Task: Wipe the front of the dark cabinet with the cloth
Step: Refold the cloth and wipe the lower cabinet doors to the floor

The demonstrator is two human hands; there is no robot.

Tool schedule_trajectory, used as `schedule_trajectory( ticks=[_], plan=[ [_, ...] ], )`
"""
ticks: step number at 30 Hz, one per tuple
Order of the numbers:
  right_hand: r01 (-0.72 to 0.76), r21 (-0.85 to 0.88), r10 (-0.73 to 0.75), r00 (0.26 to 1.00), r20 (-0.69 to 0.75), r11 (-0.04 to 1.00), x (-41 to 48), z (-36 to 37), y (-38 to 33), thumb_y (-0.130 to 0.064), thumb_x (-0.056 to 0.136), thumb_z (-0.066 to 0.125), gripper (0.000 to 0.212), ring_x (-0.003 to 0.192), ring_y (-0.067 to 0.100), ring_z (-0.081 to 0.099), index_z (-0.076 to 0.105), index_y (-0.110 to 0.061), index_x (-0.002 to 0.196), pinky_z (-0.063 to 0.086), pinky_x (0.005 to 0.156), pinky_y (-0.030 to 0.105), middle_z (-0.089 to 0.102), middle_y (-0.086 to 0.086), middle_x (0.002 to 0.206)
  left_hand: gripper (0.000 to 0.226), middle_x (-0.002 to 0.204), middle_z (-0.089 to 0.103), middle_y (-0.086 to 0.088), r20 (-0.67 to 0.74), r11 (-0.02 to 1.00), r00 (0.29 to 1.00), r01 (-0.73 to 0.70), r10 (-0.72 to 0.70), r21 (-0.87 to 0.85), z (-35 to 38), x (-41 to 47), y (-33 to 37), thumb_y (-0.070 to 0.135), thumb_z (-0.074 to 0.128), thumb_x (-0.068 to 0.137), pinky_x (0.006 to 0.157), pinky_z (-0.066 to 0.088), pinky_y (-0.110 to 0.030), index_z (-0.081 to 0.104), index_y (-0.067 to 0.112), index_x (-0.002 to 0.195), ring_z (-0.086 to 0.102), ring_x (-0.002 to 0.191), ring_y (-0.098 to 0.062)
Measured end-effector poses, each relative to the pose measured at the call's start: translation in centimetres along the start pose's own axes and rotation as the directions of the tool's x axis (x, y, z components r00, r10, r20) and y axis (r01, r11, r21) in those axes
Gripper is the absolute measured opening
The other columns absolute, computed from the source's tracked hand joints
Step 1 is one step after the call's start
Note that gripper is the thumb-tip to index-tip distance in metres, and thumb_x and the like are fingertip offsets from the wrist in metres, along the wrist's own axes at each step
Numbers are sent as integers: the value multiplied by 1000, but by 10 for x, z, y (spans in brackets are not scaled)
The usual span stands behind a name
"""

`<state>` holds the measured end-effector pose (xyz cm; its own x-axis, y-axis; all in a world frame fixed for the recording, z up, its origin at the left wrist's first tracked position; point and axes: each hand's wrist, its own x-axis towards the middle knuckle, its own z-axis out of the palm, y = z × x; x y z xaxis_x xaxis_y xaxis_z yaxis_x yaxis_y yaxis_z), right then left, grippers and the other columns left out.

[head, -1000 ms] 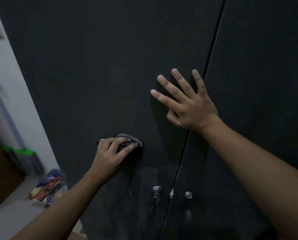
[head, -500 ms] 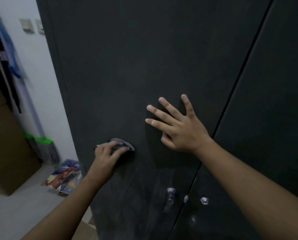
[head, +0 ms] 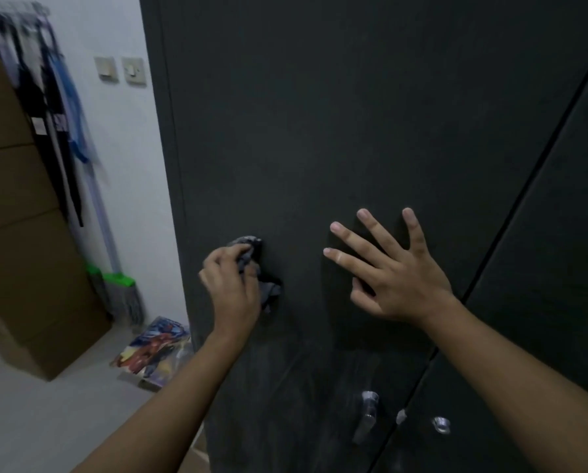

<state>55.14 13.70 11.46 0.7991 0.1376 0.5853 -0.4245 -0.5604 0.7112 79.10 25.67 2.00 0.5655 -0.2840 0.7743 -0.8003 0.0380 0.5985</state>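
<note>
- Left hand: arm reaches up from lower left, fingers curled round a bunched grey cloth, holding it against the left door of the dark cabinet, near that door's left edge.
- Cloth: crumpled, part sticks out above the fingers, part hangs out to the right of the palm; touching the door face.
- Right hand: arm comes in from lower right, palm toward the same door, fingers straight and spread wide, thumb tucked low. Looks flat on the panel; contact at the palm can't be confirmed.
- The two hands are apart, roughly level, bare door between them.
- Dusty pale streaks on the door below the hands.
- Metal handle low on the left door; small round knob on the right door, just across the door gap.
- Left of the cabinet: white wall with two switches, hanging clothes (blurred), brown cardboard boxes, green-headed broom, colourful printed bag on the floor next to the cabinet's corner.
</note>
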Motion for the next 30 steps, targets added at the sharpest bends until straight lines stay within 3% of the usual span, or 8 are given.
schedule_trajectory(
  ticks=[5, 10, 14, 17, 20, 23, 25, 30],
  plan=[
    [-59, 34, 59, 998, -4, 998, 3, -3, -3, -42, 86, 54, 63, 153, 29, 26, 53, -27, 147, 3, 120, 66, 33, -2, 163, 27, 119, 52, -14, 21, 981, 982, -189, 190, -41, -2, 36, 42, 20, 55, 94, 90, 28, -23, 64, 14, 120, 47, 106, -27],
    [-170, 94, 167, 985, 31, 981, 13, -11, -8, -35, 85, 55, 64, 152, 22, 28, 51, -27, 149, 6, 121, 62, 34, -3, 163, 28, 118, 57, -14, -139, 949, 940, -316, 311, -17, -15, 122, 81, 11, 62, 91, 93, 31, -26, 68, 12, 119, 49, 104, -27],
    [-234, 126, 231, 972, 41, 964, 34, -19, -10, -33, 85, 53, 64, 152, 21, 27, 51, -26, 148, 11, 121, 62, 34, -2, 163, 29, 119, 59, -15, -133, 870, 861, -493, 491, 18, -22, 138, 60, 14, 63, 91, 87, 41, -39, 68, 16, 120, 50, 104, -29],
    [-270, 155, 267, 963, 38, 950, 52, -22, -16, -31, 84, 54, 61, 153, 22, 26, 56, -26, 145, 11, 120, 65, 34, -2, 163, 25, 120, 59, -12, -70, 823, 820, -565, 567, 50, -28, 119, 14, 23, 58, 97, 86, 40, -40, 64, 23, 120, 53, 105, -29],
    [-292, 156, 286, 956, 63, 943, 67, -23, -27, -31, 84, 52, 58, 154, 23, 24, 59, -26, 142, 9, 119, 68, 34, -2, 163, 27, 120, 57, -14, -86, 895, 891, -443, 446, 52, -38, 104, -34, 21, 58, 92, 91, 37, -38, 62, 21, 119, 54, 108, -32],
    [-276, 162, 264, 960, 94, 947, 81, -20, -41, -31, 84, 52, 57, 154, 24, 22, 59, -27, 141, 10, 119, 69, 33, -2, 163, 27, 116, 55, -21, -127, 983, 974, -184, 186, 27, -44, 85, -72, 21, 52, 93, 96, 36, -43, 60, 14, 118, 51, 108, -36],
    [-265, 172, 248, 962, 117, 949, 92, -17, -53, -32, 84, 52, 57, 154, 24, 21, 59, -27, 141, 10, 119, 69, 33, -3, 163, 28, 117, 52, -23, -96, 997, 992, -79, 79, 4, -47, 66, -89, 24, 49, 94, 95, 36, -45, 56, 13, 119, 48, 108, -38],
    [-207, 184, 172, 966, 191, 961, 119, -4, -89, -34, 84, 52, 57, 155, 25, 19, 59, -29, 140, 9, 118, 71, 32, -3, 164, 31, 119, 47, -21, 110, 999, 994, 4, -8, 35, -51, 18, -114, 30, 45, 92, 91, 39, -44, 46, 16, 120, 44, 104, -35]
  ],
)
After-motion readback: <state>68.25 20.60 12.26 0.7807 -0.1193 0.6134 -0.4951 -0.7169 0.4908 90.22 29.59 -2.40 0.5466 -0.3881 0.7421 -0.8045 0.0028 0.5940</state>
